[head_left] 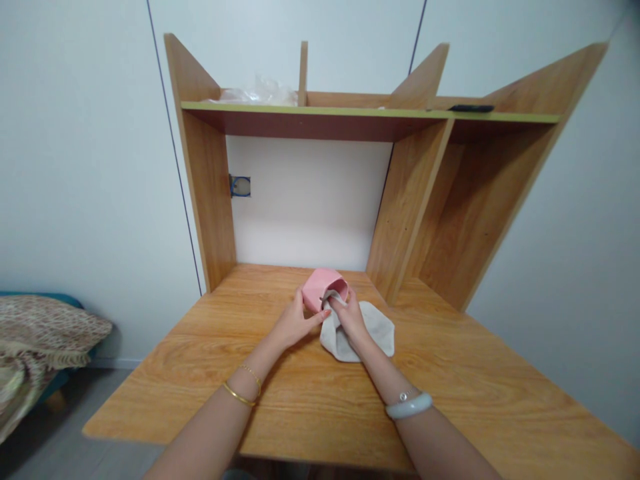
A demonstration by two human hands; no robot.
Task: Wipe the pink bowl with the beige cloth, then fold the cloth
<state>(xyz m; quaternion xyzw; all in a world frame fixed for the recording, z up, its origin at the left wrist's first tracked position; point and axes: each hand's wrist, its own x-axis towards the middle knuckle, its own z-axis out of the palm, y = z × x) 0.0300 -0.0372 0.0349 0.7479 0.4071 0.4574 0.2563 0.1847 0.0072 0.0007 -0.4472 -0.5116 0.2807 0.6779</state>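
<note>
Wood grain covers the surface [185, 367] beneath a shelf unit [320, 117]. Near the surface's back edge, around its middle, the left hand [294, 325] grips a pink container [315, 290]; the right hand [352, 317] holds a grey cloth [381, 327] in its open mouth. Pushing hard inside could twist the pink container loose and drop it; loose cloth folds could bunch and jam.

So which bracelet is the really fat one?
The pale bangle by the right hand, which holds the grey cloth. The silver chain beside it is thin, and both gold bracelets by the left hand are slim.
</note>
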